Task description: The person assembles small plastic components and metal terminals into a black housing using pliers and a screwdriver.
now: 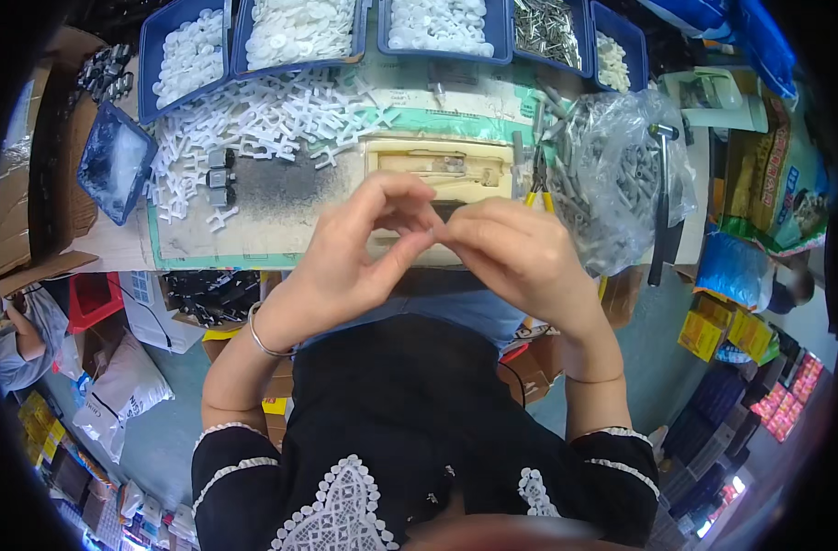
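Note:
My left hand (359, 243) and my right hand (520, 253) meet fingertip to fingertip above the front of the workbench. Both are closed in a pinch; whatever is between the fingers is too small or hidden to name. Just beyond them lies a cream-coloured tray-like fixture (377, 165) with slim metal parts in it. Pliers with yellow handles (540, 195) rest right of the fixture, close to my right hand. To the left spreads a heap of white cross-shaped plastic parts (281, 119), with several dark grey blocks (220, 179) at its near side.
Blue bins along the back hold white discs (299, 32), white caps (437, 26), metal pins (547, 32) and small cream pieces (612, 62). A clear plastic bag of grey tubes (612, 174) and a hammer (662, 197) lie at right. A blue tray (116, 163) leans at left. Another person's arm (24, 335) shows far left.

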{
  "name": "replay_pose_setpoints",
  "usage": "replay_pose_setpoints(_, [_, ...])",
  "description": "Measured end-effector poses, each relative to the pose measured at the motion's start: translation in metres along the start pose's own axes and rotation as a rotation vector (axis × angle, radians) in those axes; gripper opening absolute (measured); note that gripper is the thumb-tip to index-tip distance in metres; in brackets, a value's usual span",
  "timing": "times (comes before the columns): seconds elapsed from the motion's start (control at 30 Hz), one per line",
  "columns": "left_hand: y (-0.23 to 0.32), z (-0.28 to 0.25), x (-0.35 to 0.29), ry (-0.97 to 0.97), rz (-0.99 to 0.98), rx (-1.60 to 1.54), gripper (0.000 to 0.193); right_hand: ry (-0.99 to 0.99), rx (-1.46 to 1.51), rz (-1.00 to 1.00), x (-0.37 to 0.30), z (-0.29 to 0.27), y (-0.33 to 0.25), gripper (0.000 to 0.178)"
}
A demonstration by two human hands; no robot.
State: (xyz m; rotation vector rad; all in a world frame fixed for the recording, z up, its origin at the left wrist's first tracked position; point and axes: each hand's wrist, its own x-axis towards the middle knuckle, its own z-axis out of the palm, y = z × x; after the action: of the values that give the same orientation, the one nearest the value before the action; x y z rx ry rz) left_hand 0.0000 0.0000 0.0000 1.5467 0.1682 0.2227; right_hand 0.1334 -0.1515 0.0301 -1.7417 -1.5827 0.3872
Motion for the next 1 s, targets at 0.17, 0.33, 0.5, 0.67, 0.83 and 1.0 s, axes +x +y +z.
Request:
replay_pose_setpoints(0.17, [-0.002, 0.003, -0.008, -0.055, -0.093, -0.042, 0.036, -0.048, -0.031, 0.055, -0.004, 0.005, -0.008, 0.019])
replay_pose_setpoints(0.33, [0.001, 0.002, -0.011, -0.024, -0.105, 0.057, 0.035, 0.046, -0.124, 0.076, -0.006, 0.014, 0.002, 0.015])
replay_pose_setpoints(0.5, [-0.002, 0.003, -0.012, -0.01, 0.027, 0.378, 0.026, 0.095, -0.209, 0.127, -0.01, 0.025, 0.015, 0.013])
replay_pose_setpoints(0.67, [-0.004, 0.005, -0.013, -0.025, 0.156, 0.593, 0.021, 0.053, -0.232, 0.14, -0.013, 0.035, 0.022, 0.009])
replay_pose_setpoints(0.83, [-0.006, 0.012, -0.016, -0.006, 0.156, 0.631, 0.019, 0.073, -0.228, 0.161, -0.014, 0.038, 0.024, 0.009])
replay_pose_setpoints(1.0, [-0.011, 0.017, -0.018, 0.001, 0.183, 0.742, 0.024, 0.092, -0.227, 0.15, -0.014, 0.041, 0.024, 0.008])
